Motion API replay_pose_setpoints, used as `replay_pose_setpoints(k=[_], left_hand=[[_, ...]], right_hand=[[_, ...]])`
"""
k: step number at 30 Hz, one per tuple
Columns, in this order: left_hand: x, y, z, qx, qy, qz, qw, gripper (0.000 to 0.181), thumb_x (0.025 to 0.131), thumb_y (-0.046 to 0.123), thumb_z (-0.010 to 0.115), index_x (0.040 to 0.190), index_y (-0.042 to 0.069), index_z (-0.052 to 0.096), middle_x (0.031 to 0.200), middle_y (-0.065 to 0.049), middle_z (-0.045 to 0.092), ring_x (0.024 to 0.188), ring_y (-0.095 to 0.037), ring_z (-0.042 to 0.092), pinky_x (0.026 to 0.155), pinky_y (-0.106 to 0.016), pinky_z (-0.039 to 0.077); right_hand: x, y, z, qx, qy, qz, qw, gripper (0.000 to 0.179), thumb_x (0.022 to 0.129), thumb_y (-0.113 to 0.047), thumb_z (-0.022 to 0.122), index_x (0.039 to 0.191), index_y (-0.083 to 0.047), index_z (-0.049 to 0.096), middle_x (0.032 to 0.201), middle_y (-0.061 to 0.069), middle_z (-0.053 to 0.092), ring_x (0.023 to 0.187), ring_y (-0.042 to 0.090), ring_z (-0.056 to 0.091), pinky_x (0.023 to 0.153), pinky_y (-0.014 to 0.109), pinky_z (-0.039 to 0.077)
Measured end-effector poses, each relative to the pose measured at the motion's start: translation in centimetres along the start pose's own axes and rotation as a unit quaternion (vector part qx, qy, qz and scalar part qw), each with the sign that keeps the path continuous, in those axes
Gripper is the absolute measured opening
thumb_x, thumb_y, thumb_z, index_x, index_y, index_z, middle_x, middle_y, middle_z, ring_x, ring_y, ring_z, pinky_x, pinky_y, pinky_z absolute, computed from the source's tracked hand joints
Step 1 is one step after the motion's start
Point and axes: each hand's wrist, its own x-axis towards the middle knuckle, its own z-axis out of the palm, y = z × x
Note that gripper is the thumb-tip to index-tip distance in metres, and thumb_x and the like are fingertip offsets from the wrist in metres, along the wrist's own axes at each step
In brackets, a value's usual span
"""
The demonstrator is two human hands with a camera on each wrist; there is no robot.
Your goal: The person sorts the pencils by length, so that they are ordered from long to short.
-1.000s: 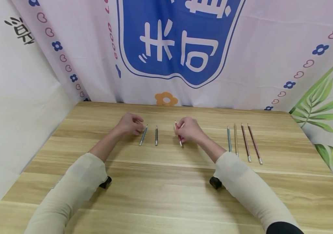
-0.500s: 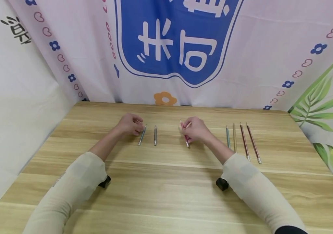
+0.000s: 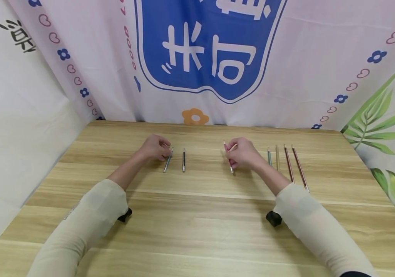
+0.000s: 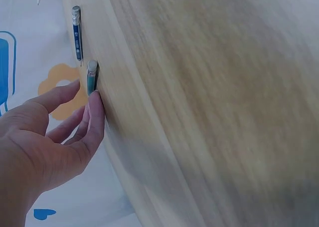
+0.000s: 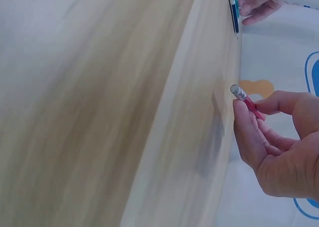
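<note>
I'm looking at a wood-grain table [image 3: 190,234] with a patterned cloth [image 3: 315,69] hung behind it, and I count seven pencils in all. Just left of the one dark pencil [image 3: 183,159] lies one blue pencil [image 3: 168,160], with the left hand [image 3: 155,147] beside it, fingers loosely bent, thumb apart, gripping nothing. Right of that dark one, the right hand [image 3: 241,152] pinches one red pencil [image 5: 252,107] above the tabletop, and farther right lie one teal pencil [image 3: 269,156], one yellow pencil [image 3: 277,157] and two maroon pencils [image 3: 300,167].
</note>
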Motion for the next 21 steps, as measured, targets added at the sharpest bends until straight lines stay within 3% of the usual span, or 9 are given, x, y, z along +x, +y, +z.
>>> replay_pose_setpoints(k=[12, 21], left_hand=[[0.5, 0.1, 0.8, 0.074, 0.019, 0.014, 0.997, 0.045, 0.086, -0.009, 0.076, 0.126, -0.016, 0.059, 0.097, -0.017, 0.065, 0.064, -0.013, 0.063, 0.058, -0.021, 0.061], [0.6, 0.3, 0.9, 0.082, 0.021, 0.015, 0.9963, 0.042, 0.086, -0.01, 0.074, 0.125, -0.016, 0.059, 0.097, -0.018, 0.066, 0.061, -0.012, 0.063, 0.058, -0.021, 0.061]], right_hand=[[-1.3, 1.8, -3.2, -0.005, 0.02, 0.018, 0.9996, 0.028, 0.095, 0.001, 0.063, 0.121, 0.011, 0.058, 0.104, 0.026, 0.071, 0.065, 0.015, 0.067, 0.062, 0.028, 0.065], [-2.0, 3.0, -4.7, -0.011, 0.028, 0.034, 0.999, 0.025, 0.097, -0.001, 0.063, 0.118, 0.01, 0.057, 0.103, 0.026, 0.07, 0.066, 0.015, 0.068, 0.064, 0.029, 0.066]])
